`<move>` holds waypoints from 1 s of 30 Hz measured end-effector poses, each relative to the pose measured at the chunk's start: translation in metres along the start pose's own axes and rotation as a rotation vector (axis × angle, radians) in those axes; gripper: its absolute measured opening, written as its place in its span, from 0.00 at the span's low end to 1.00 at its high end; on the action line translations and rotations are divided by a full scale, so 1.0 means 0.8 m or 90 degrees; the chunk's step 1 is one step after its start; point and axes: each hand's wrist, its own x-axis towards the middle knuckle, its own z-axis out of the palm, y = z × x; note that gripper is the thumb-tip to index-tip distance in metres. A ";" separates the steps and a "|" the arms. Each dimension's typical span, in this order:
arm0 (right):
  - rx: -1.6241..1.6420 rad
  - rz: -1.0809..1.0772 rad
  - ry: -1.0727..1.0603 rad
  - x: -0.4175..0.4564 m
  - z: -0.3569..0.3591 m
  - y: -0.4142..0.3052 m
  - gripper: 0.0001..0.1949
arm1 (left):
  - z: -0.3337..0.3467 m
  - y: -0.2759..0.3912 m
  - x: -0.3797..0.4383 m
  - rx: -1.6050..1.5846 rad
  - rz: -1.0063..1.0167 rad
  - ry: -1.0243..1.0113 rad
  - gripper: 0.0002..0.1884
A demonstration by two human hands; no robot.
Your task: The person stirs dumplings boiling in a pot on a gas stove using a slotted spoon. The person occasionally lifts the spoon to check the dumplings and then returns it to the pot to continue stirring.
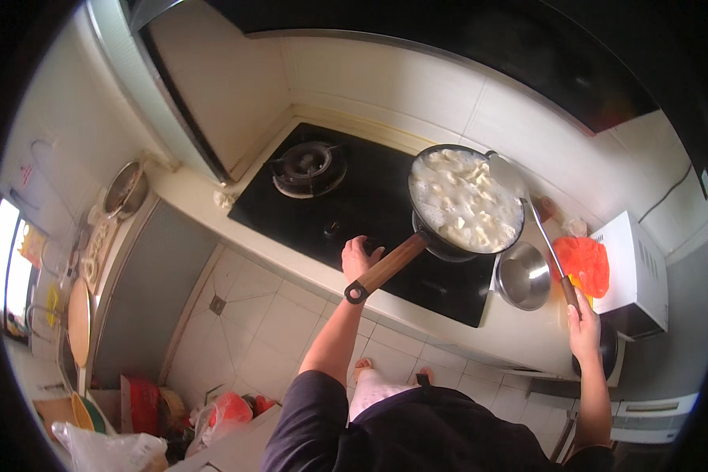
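Note:
Cloudy, foaming liquid with many pale dumplings (478, 183) fills a dark pan (414, 203) on the right side of the gas cooktop. Its wooden handle (392, 265) points toward me. My left hand (359, 258) is beyond the handle, low over the cooktop's front control area, thumb and fingers apart. Whether it grips a control knob is hidden. My right hand (584, 327) holds the brown handle of a long metal spatula (544, 233). The spatula's broad head (505, 175) is at the pan's far right rim, above the liquid.
An unused burner (308, 168) and a knob (332, 229) are at the cooktop's left. Right of the pan stand a steel bowl (524, 276), a red plastic bag (584, 265) and a white microwave (631, 271). A range hood (478, 41) overhangs. Bags (224, 416) lie behind me at left.

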 end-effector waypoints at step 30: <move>0.535 0.352 0.024 -0.030 0.012 -0.067 0.17 | -0.107 -0.016 0.061 0.035 0.336 -0.287 0.21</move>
